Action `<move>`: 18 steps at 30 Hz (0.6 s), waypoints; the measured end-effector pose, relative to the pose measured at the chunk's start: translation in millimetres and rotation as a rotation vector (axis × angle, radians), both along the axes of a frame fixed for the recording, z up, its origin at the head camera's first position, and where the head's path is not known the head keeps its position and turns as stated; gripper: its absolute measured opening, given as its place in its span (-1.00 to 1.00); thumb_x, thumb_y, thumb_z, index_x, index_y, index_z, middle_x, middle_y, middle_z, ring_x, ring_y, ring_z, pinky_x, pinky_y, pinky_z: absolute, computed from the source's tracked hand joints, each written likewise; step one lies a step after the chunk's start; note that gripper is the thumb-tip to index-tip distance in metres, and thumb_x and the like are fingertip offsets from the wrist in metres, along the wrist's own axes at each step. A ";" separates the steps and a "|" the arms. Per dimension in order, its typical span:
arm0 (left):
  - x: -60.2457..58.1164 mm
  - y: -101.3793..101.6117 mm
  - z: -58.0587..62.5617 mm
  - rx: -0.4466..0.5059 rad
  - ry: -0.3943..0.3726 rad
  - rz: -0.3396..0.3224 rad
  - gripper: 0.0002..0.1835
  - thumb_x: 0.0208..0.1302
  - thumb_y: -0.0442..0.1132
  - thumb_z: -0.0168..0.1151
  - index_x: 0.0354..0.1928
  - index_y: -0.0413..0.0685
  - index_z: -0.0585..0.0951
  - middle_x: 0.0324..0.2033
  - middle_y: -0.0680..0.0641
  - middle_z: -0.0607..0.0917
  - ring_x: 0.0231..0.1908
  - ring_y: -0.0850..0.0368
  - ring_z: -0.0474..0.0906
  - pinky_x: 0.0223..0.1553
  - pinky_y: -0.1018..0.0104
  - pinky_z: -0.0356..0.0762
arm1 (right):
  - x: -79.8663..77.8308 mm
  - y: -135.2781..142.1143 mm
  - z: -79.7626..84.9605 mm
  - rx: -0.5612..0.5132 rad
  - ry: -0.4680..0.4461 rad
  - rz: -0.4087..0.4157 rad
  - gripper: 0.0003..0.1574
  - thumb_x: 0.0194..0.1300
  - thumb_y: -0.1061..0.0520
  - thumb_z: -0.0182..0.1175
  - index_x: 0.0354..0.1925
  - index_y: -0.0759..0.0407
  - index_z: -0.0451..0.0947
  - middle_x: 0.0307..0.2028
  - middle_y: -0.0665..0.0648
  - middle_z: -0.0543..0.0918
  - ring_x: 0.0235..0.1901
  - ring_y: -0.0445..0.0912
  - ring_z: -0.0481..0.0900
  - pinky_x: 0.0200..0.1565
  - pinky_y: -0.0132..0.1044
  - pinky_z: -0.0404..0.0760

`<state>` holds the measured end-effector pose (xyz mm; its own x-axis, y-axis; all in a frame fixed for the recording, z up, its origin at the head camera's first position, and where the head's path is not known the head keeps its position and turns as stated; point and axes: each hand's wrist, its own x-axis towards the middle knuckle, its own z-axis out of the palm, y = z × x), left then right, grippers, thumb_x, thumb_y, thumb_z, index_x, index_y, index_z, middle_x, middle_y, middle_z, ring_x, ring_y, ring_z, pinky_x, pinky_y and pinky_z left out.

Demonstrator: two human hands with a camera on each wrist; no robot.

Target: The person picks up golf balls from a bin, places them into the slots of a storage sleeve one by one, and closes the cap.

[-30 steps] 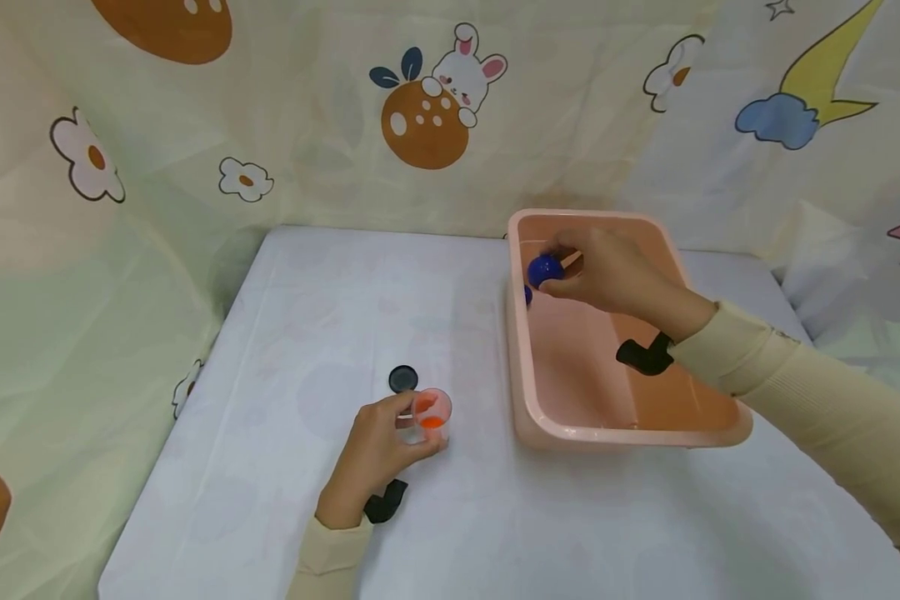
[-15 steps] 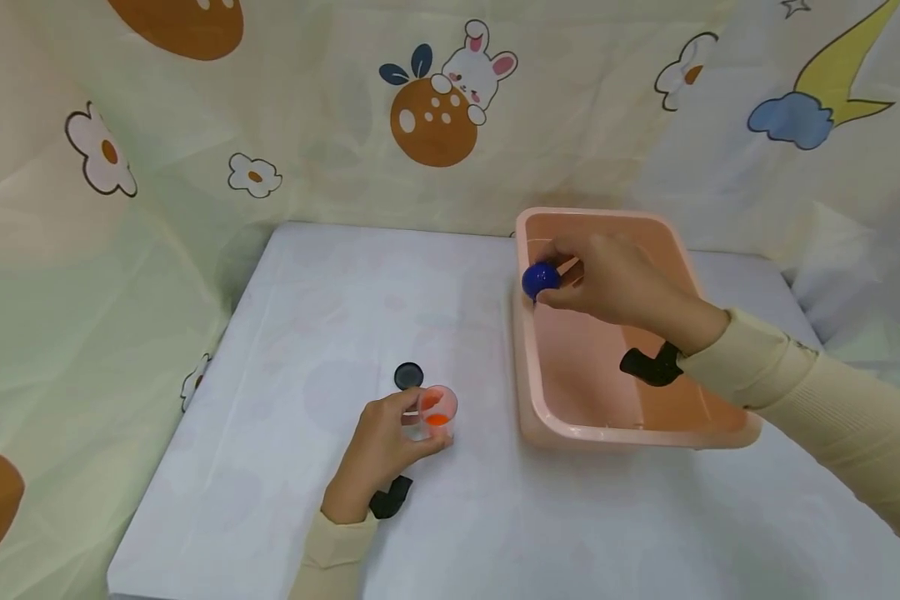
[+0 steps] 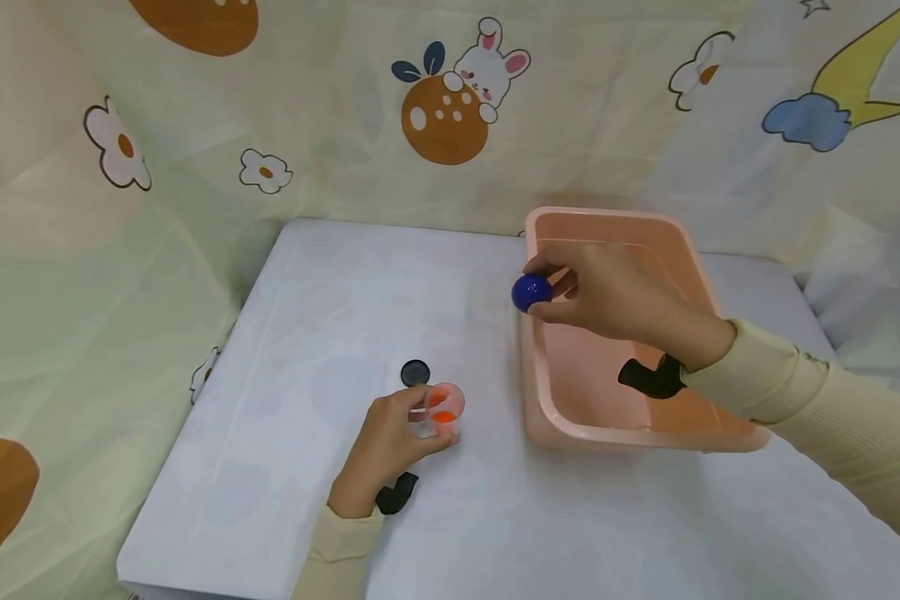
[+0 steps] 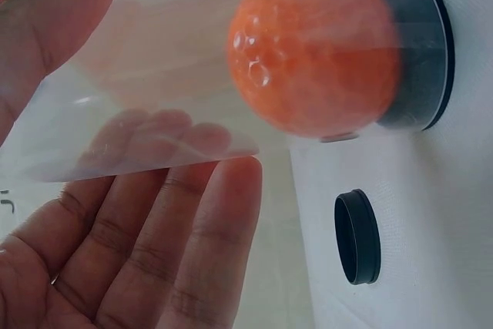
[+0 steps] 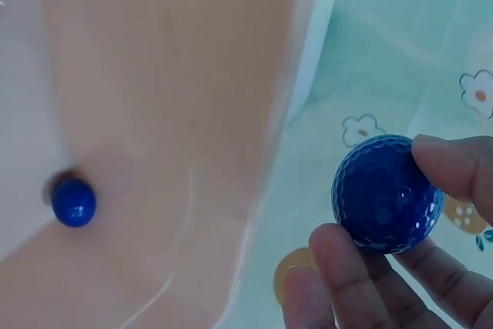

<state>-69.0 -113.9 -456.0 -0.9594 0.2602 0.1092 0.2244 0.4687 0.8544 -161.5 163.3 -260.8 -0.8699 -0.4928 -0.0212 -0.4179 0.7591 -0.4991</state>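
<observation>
My left hand point(image 3: 386, 442) grips a clear plastic tube point(image 3: 446, 403) that stands upright on the table, thumb on one side and fingers on the other. An orange golf ball point(image 4: 314, 50) sits at the bottom of the tube, on its dark base. The tube's top is uncovered, and a round black cap point(image 3: 416, 373) lies just behind it. Between thumb and fingertips, my right hand point(image 3: 611, 287) pinches a dark blue golf ball point(image 3: 532, 293) over the left rim of the pink basin point(image 3: 537, 367). Another blue ball point(image 5: 74, 202) lies inside the basin, in a corner.
The basin fills the right part of the white-covered table point(image 3: 330, 333), its wall standing between the held ball and the basin floor. A patterned cloth point(image 3: 345, 108) hangs close behind and to the left of the table.
My right hand has brought the blue ball from inside the basin leftward and toward me, out to the rim. The left hand still holds the tube in place. The head view has shifted slightly.
</observation>
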 end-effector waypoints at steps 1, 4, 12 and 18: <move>-0.1 -0.1 -0.2 -0.004 0.005 -0.002 -0.63 0.05 -0.33 0.74 -0.16 -0.15 0.70 -0.11 -0.08 0.81 -0.12 -0.13 0.85 -0.01 0.05 0.84 | 1.4 -1.4 0.2 -0.005 -0.002 0.003 -0.61 0.34 0.19 0.53 0.09 0.27 0.70 -0.01 0.19 0.82 -0.07 0.08 0.82 -0.07 -0.01 0.84; -0.6 -0.4 -1.1 -0.013 0.015 -0.002 -0.62 0.05 -0.31 0.75 -0.17 -0.14 0.69 -0.13 -0.08 0.81 -0.12 -0.11 0.85 0.00 0.08 0.83 | 5.3 -6.5 0.9 -0.005 -0.001 0.013 -0.61 0.33 0.20 0.54 0.08 0.27 0.72 -0.04 0.15 0.82 -0.09 0.05 0.83 -0.08 -0.03 0.83; -0.2 -0.4 1.1 -0.039 -0.019 0.011 -0.60 0.06 -0.27 0.76 -0.18 -0.10 0.67 -0.17 -0.04 0.78 -0.09 -0.11 0.84 0.01 0.05 0.83 | 12.8 -21.9 -0.5 -0.001 -0.022 0.047 -0.56 0.33 0.18 0.54 0.13 0.26 0.72 -0.05 0.14 0.83 -0.16 -0.06 0.80 -0.19 -0.17 0.76; -0.8 -0.2 3.6 -0.041 -0.035 0.006 -0.60 0.09 -0.27 0.75 -0.14 -0.09 0.67 -0.16 -0.03 0.78 -0.07 -0.12 0.83 0.02 0.02 0.83 | 19.1 -30.3 -3.9 -0.008 -0.057 0.078 -0.53 0.33 0.14 0.56 0.15 0.24 0.71 -0.06 0.12 0.84 -0.14 -0.06 0.82 -0.18 -0.14 0.80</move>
